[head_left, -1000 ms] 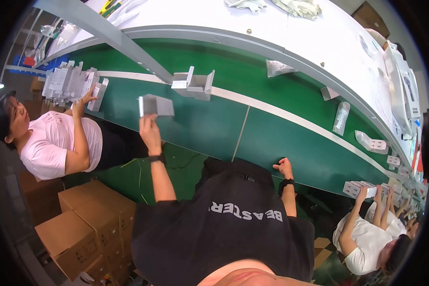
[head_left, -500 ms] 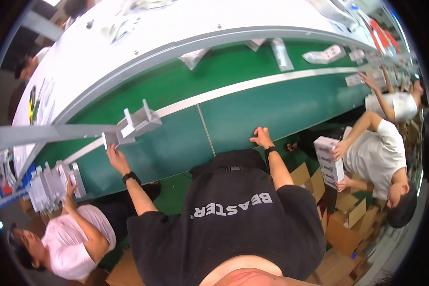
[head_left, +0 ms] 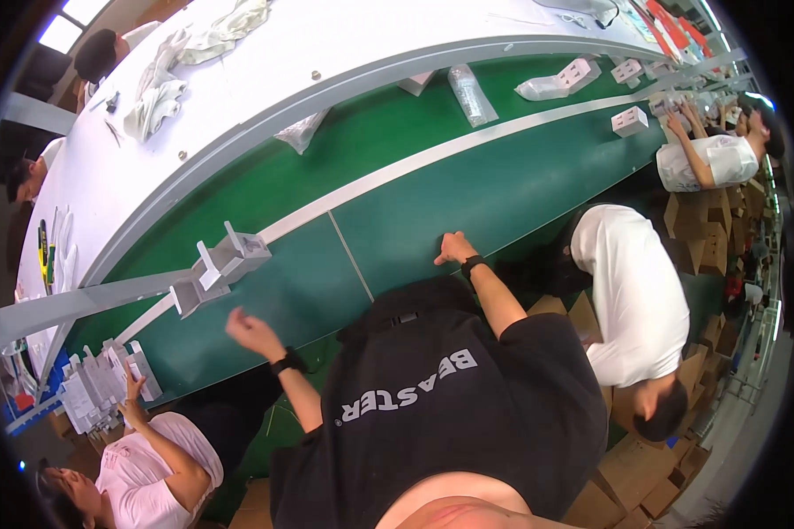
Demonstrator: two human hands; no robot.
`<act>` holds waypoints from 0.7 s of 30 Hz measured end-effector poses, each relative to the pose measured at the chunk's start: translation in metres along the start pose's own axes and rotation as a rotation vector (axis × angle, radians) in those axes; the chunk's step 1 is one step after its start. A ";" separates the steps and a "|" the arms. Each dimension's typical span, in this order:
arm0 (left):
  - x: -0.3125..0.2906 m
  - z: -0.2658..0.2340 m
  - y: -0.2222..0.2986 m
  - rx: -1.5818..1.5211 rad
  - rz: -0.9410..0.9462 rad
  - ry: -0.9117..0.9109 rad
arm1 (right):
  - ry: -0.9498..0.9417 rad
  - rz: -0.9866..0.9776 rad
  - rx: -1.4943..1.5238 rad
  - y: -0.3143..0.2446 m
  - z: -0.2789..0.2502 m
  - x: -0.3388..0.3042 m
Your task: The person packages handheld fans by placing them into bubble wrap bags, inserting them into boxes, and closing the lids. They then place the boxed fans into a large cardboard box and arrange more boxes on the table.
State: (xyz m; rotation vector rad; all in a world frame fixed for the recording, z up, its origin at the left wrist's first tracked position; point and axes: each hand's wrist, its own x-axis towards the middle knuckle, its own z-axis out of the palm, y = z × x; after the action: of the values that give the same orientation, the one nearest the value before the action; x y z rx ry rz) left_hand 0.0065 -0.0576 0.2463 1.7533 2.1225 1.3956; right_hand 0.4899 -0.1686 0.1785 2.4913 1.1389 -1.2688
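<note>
Two hands at the green conveyor belt [head_left: 432, 203] — neither holds anything.

The left hand [head_left: 249, 331] hangs empty over the belt's near edge, fingers loosely curled, just below two white folded cartons [head_left: 220, 269] that lie on the belt beside a grey metal bar [head_left: 71, 304]. The right hand [head_left: 454, 248] rests knuckles-down on the belt edge, closed in a loose fist — well apart from the cartons. At lower left, a co-worker in pink [head_left: 163, 458] holds a stack of white boxes [head_left: 101, 388].

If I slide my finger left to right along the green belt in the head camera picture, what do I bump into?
Stack of white boxes → open white boxes → left hand → right hand → small white box.
</note>
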 end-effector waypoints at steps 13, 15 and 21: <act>-0.163 0.064 0.050 0.294 -0.217 -1.266 | -0.298 -0.368 0.388 0.024 -0.126 0.129; -0.161 0.079 0.059 0.255 -0.178 -1.269 | 0.380 -0.487 0.286 0.062 -0.164 0.189; -0.212 0.029 0.012 0.129 -0.302 -1.049 | 0.854 -0.036 0.350 -0.008 -0.230 0.234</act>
State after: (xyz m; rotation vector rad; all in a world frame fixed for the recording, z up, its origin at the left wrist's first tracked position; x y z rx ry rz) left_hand 0.1064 -0.2117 0.1364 1.5529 1.7273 0.1423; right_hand 0.7184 0.0659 0.1555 3.4330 1.1490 -0.3788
